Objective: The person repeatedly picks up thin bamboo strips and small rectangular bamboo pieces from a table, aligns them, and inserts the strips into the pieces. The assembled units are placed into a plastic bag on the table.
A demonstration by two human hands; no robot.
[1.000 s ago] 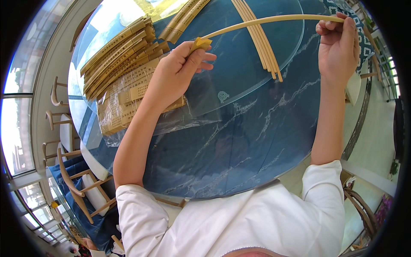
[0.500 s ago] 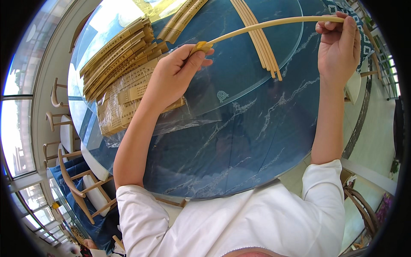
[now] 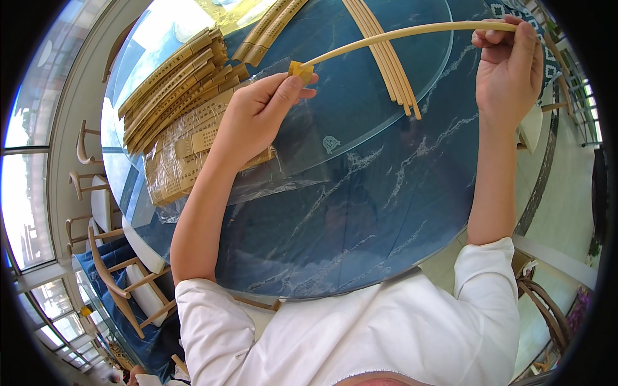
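A long, thin pale wooden stick (image 3: pixel 393 37) spans the space between my two hands above the table, looking bowed. My left hand (image 3: pixel 261 106) is closed, pinching a small yellow piece (image 3: pixel 297 68), squarish and sheet-like, against the stick's left end. Whether that piece wraps fully round the stick is hidden by the fingers. At the far right, my right hand (image 3: pixel 508 80) grips the stick's other end between thumb and fingers. Several similar sticks (image 3: pixel 385 61) lie side by side on the table, beneath and beyond the held one.
Left of my left hand is a pile of inscribed bamboo strips (image 3: pixel 177 87). Beside it, more strips lie in a clear plastic bag (image 3: pixel 177 167). Further inscribed strips (image 3: pixel 267 32) rest at the far side. The dark blue round table (image 3: pixel 347 238) carries a glass disc (image 3: pixel 370 141). Wooden chairs (image 3: pixel 125 276) stand at left.
The yellow piece has turned between my left fingers and shows a flatter, squarer face. My left hand has shifted slightly left along the stick's end. My right hand keeps its hold.
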